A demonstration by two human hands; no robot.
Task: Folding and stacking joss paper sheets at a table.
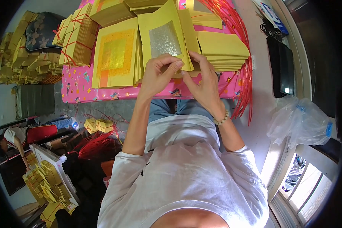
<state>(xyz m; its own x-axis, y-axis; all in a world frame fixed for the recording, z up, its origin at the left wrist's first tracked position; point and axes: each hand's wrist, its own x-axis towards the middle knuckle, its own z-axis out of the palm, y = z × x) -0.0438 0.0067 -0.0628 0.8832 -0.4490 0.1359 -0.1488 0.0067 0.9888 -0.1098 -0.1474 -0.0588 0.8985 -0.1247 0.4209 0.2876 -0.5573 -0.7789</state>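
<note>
Upright, both hands [182,74] pinch yellow sheet [164,34].

White t-shirt [186,171], jeans [178,108], beaded bracelet [221,119]

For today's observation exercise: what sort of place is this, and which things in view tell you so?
Probably a small home workshop for folding yellow paper. Both hands, left hand and right hand, work a foil-patched sheet at a pink-covered table, with tied paper bundles and more stacks on the floor.

The bench [79,89] was covered with a pink patterned cloth. Stacks of yellow paper [222,49], a pile of gold-foil sheets [116,57] and bundles tied with red string [78,41] were laid directly on it.
</note>
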